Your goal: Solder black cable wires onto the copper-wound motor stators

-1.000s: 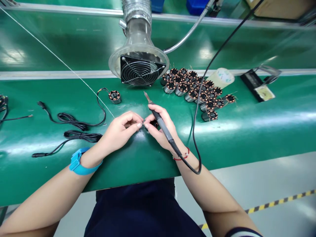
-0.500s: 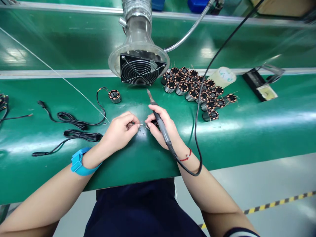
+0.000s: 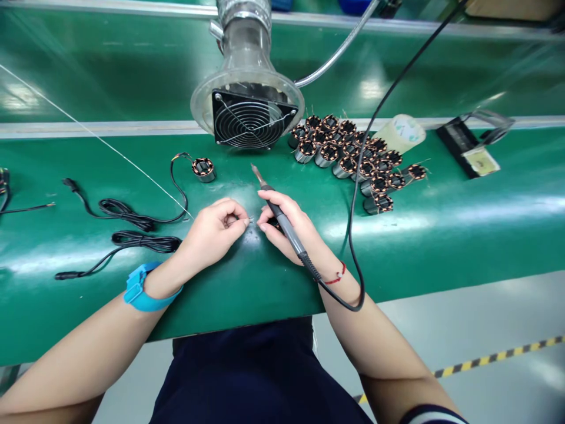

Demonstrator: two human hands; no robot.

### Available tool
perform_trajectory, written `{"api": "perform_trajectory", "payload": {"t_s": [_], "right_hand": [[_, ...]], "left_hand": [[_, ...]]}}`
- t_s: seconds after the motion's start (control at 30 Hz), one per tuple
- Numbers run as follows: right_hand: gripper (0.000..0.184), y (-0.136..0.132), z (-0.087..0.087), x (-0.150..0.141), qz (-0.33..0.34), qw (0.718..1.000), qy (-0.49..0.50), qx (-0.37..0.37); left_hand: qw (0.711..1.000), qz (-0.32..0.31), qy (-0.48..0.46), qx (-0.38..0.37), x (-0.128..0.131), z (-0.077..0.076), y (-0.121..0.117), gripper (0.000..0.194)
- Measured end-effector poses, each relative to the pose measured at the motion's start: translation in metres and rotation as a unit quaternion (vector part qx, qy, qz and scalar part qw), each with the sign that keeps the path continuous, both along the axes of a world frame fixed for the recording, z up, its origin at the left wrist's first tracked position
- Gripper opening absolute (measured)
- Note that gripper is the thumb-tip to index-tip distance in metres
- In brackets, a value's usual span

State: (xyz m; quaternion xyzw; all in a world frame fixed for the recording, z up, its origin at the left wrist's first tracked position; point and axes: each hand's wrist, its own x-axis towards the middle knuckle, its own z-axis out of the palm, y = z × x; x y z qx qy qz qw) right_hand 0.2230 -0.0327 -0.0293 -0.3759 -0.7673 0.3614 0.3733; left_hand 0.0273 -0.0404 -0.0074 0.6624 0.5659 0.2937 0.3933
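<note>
**A:** Ok so what's going on at this bench, who's holding what?

**B:** Someone's sitting at a green surface point(image 3: 419, 247). The left hand point(image 3: 212, 232) has its fingers point(image 3: 236, 222) pinched on a tiny silvery bit point(image 3: 251, 220), which is about mid-surface, a bit back from the front edge.

**A:** And the right hand point(image 3: 276, 227)?

**B:** It's got a soldering iron point(image 3: 289, 235) gripped like a pen, with the tip pointing up toward the back edge, well clear of the silvery bit. Its fingers point(image 3: 267, 206) also curl over a small dark part point(image 3: 274, 223) just beside that bit, but I honestly can't tell if that part is gripped.

**A:** What's lying around them?

**B:** Straight ahead near the back edge there's a fume fan point(image 3: 249, 121). To its right is a big cluster of copper-wound coils point(image 3: 348, 156), with a roll of tape point(image 3: 399, 134) right up against them. Another coil point(image 3: 203, 169) sits alone left of the hands, its black cable point(image 3: 132, 218) looping toward the left edge, and a second black cable point(image 3: 145, 240) lies just nearer the front.

**A:** Anything on the wrists?

**B:** Yep, a blue strap point(image 3: 141, 291) on the left and a red string point(image 3: 338, 277) on the right.
</note>
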Motion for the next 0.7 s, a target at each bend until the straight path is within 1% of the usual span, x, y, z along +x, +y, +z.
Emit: {"api": "perform_trajectory", "payload": {"t_s": [0.07,0.13,0.23,0.4,0.47,0.53,0.6,0.7], "right_hand": [[0.048,0.000,-0.001,-0.003,-0.017,1.000,-0.008,-0.004],[0.045,0.000,-0.003,-0.007,-0.055,0.998,0.001,-0.020],[0.046,-0.002,-0.005,-0.013,-0.102,0.994,0.023,-0.040],[0.042,-0.012,0.000,-0.008,-0.145,0.988,0.046,-0.017],[0.040,-0.021,0.003,-0.003,-0.164,0.985,0.060,0.007],[0.037,-0.032,0.005,0.003,-0.176,0.981,0.068,0.046],[0.033,-0.044,0.004,0.007,-0.187,0.975,0.077,0.088],[0.028,-0.055,0.001,0.010,-0.192,0.969,0.094,0.127]], "left_hand": [[1.000,0.001,-0.008,0.000,0.000,-0.002,0.000,0.008],[1.000,-0.001,-0.016,0.001,0.000,-0.004,-0.001,0.008],[1.000,0.000,-0.017,0.003,0.002,-0.006,-0.002,0.007],[0.999,0.021,-0.034,0.007,0.007,-0.008,-0.004,0.008],[0.999,0.027,-0.046,0.005,0.008,-0.009,-0.004,0.007],[0.998,0.031,-0.055,0.003,0.009,-0.011,-0.004,0.007],[0.998,0.035,-0.058,0.001,0.010,-0.012,-0.004,0.007],[0.998,0.040,-0.053,0.004,0.011,-0.011,-0.004,0.008]]}}
